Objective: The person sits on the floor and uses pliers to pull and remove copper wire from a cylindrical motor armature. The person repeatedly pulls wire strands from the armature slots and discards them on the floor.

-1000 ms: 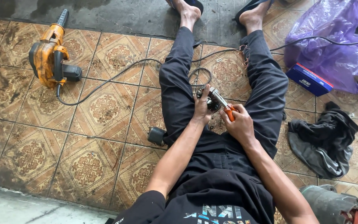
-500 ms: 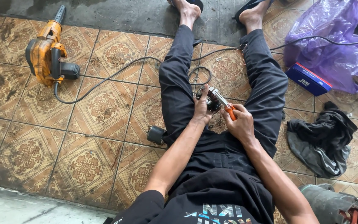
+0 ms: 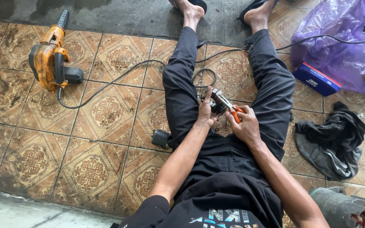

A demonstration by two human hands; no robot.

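I sit on a patterned tile floor with my legs stretched out in dark trousers. My left hand (image 3: 205,112) grips a small dark metal part (image 3: 214,105) between my thighs. My right hand (image 3: 246,126) is closed on orange-handled pliers (image 3: 229,107), whose jaws reach the part. A black cable (image 3: 119,78) loops past my left knee.
An orange electric blower (image 3: 51,61) lies at the left, its cord running toward my legs. A small black cylinder (image 3: 161,138) rests by my left thigh. At the right are a purple plastic bag (image 3: 339,40), a blue box (image 3: 316,79), a dark cloth (image 3: 332,135) and a grey motor housing (image 3: 343,209).
Both hands stay on the part and pliers with little movement. The view has shifted slightly, so the blower sits a bit further left and higher.
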